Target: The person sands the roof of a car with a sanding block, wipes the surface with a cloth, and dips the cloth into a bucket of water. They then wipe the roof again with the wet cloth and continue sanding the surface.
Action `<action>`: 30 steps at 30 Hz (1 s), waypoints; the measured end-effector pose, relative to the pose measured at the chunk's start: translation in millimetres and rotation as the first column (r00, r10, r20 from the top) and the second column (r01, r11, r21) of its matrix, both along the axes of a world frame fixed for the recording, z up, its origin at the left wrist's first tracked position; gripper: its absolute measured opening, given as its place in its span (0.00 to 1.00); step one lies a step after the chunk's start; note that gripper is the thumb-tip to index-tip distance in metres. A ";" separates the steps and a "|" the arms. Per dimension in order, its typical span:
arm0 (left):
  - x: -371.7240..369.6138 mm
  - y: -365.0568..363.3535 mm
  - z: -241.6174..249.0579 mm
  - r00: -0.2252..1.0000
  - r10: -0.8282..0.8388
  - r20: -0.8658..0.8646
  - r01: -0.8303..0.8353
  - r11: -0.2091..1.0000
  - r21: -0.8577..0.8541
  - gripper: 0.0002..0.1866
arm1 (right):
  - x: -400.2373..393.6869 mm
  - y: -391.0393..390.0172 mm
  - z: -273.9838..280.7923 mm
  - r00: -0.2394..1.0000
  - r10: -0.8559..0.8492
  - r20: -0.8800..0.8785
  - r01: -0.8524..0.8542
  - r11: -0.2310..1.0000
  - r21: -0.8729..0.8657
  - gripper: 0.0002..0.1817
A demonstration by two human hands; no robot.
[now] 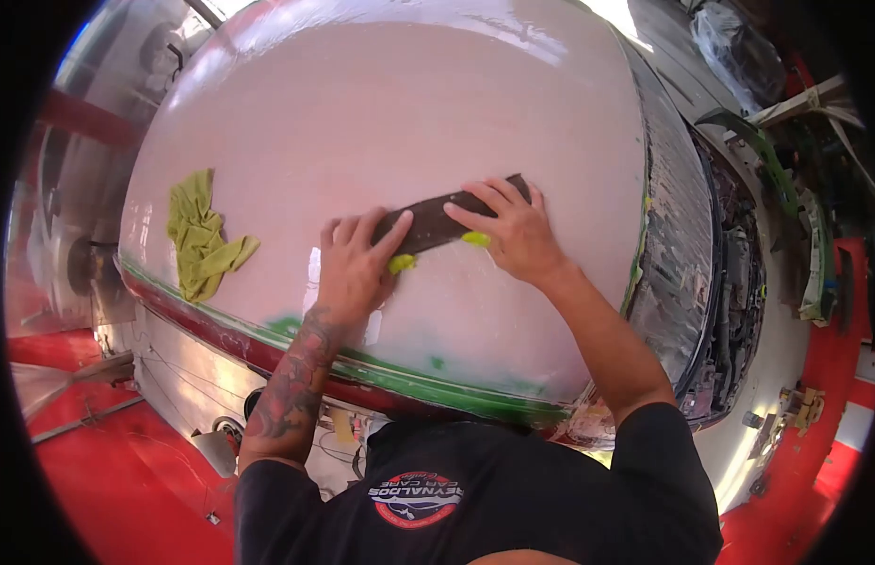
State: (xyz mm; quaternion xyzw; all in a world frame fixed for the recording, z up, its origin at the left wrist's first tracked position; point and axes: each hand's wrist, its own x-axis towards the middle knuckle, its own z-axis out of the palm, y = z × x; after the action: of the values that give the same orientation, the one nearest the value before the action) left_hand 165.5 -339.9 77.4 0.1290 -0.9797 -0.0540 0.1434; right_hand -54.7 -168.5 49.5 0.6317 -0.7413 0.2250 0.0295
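Note:
A long dark sanding block [437, 220] lies on the pale pinkish roof of a car [362, 113], tilted up toward the right. My left hand [355, 259] grips its left end, with fingers and thumb bent over the edge. On the right end, my right hand [518, 231] has its fingers wrapped over the top. Bright yellow-green bits show under the block's near edge, beside both hands. A crumpled green cloth [204, 240] rests on the roof to the left of my left hand.
Green and dark red trim [409, 381] runs along the roof's near edge. A masked windshield [678, 226] is at the right. Green car parts [816, 254] and a plastic-wrapped item [737, 55] stand farther right. Red floor shows at lower left.

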 end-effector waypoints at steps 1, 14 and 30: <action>-13.7 -41.7 -6.7 0.999 0.045 -0.021 -0.046 0.997 -0.055 0.36 | -17.3 -45.9 -3.7 1.000 0.016 -0.014 -0.017 1.000 -0.026 0.30; 106.8 82.5 1.2 0.996 -0.080 0.029 0.071 0.969 0.235 0.40 | 136.8 112.7 2.7 0.990 -0.132 0.041 0.128 0.988 0.083 0.29; -76.8 -212.2 -5.9 0.956 0.293 0.020 -0.290 0.954 -0.080 0.31 | -87.9 -257.1 2.2 0.999 0.046 0.027 -0.047 0.998 0.049 0.33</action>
State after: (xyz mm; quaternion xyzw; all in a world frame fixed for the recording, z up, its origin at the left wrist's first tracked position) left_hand 88.7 -552.1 71.4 0.2673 -0.9535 0.0072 0.1393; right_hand -142.6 -425.6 51.6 0.6462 -0.7321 0.2155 -0.0009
